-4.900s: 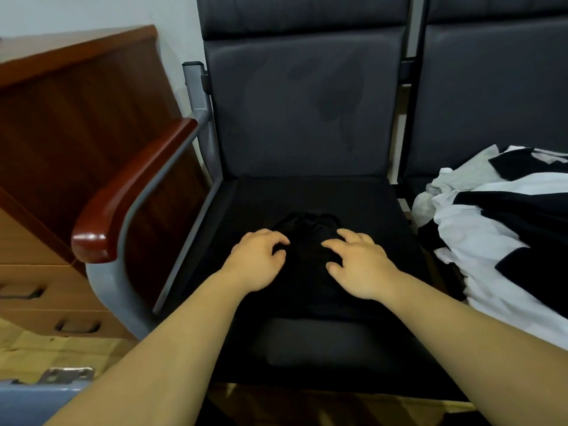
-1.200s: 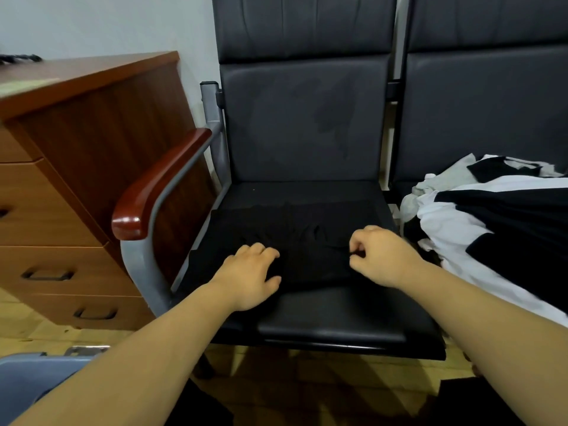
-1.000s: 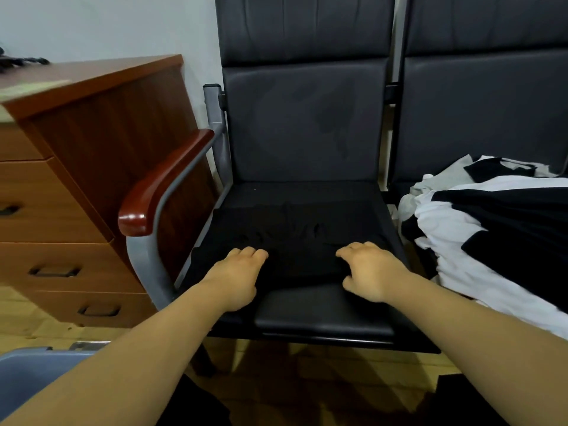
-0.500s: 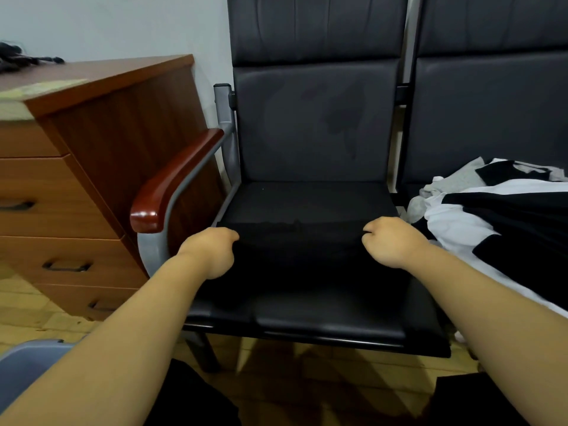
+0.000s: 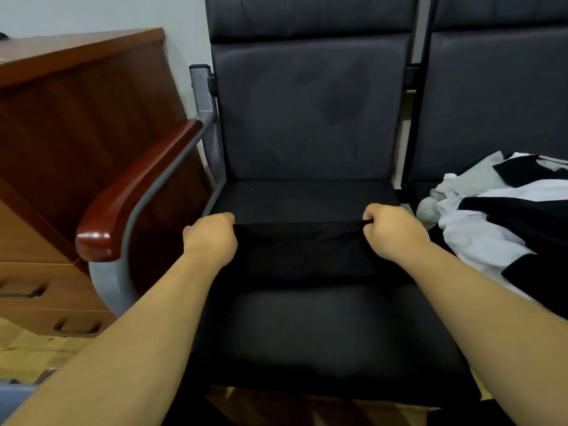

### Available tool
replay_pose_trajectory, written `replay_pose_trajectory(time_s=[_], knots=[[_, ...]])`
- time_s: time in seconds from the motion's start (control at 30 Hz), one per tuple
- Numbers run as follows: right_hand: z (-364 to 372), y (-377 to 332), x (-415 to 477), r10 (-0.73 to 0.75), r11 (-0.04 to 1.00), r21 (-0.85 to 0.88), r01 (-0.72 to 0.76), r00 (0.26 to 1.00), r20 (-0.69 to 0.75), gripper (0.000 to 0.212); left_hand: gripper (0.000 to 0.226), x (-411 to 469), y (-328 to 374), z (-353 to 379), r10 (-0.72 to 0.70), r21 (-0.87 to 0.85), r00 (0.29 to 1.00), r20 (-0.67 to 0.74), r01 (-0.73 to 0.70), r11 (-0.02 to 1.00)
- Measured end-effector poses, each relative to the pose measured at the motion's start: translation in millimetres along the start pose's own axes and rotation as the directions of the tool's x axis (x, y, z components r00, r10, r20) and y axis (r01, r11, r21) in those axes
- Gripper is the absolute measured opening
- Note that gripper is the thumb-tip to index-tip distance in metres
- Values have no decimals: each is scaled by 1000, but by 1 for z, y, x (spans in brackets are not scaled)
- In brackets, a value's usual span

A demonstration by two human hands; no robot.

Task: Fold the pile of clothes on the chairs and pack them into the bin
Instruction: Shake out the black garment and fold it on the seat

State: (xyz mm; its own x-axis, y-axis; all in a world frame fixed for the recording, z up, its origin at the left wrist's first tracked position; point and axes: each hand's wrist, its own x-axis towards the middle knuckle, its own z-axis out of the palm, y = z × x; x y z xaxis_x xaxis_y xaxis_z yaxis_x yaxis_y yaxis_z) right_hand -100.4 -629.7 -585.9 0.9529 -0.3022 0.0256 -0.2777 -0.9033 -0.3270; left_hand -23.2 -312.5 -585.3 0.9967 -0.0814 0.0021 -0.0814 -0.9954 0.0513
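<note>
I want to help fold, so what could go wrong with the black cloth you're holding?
The black garment nearly matches the dark chair seat, so its edges are hard to see and the fold might come out crooked. The right hand works close to the pile of clothes and could nudge it off.

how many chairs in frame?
2. Middle chair, where the left hand and right hand grip the black garment; right chair, under the clothes pile. More may sit past the right edge.
</note>
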Motion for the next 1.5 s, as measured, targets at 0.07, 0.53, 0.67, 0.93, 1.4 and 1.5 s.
replay_pose_trajectory(time_s=[0.07, 0.53, 0.67, 0.93, 1.4, 1.5], knots=[[11, 4, 9, -6, 1000, 14, 7, 999, -41, 17, 33, 5, 2, 10, -30, -20, 999, 28, 31, 999], [23, -11, -12, -173, 983, -33, 178, 979, 112, 23, 28, -49, 57, 8, 123, -156, 991, -60, -131, 979], [16, -10, -26, -120, 984, -108, 141, 976, 182, 20, 43, -65, 76, 16, 194, -197, 971, 143, -164, 966], [-2, -15, -63, -222, 975, 82, 209, 840, 495, 25, 48, -36, 79, 27, 363, -165, 896, 256, -330, 929], [-9, 3, -92, -284, 958, 164, 233, 834, 473, 19, 53, -122, 89, 21, 435, -784, 871, 230, -98, 612], [-15, 8, -98, -266, 964, 154, 217, 823, 502, 21, 56, -147, 87, 20, 564, -846, 760, 324, -34, 532]])
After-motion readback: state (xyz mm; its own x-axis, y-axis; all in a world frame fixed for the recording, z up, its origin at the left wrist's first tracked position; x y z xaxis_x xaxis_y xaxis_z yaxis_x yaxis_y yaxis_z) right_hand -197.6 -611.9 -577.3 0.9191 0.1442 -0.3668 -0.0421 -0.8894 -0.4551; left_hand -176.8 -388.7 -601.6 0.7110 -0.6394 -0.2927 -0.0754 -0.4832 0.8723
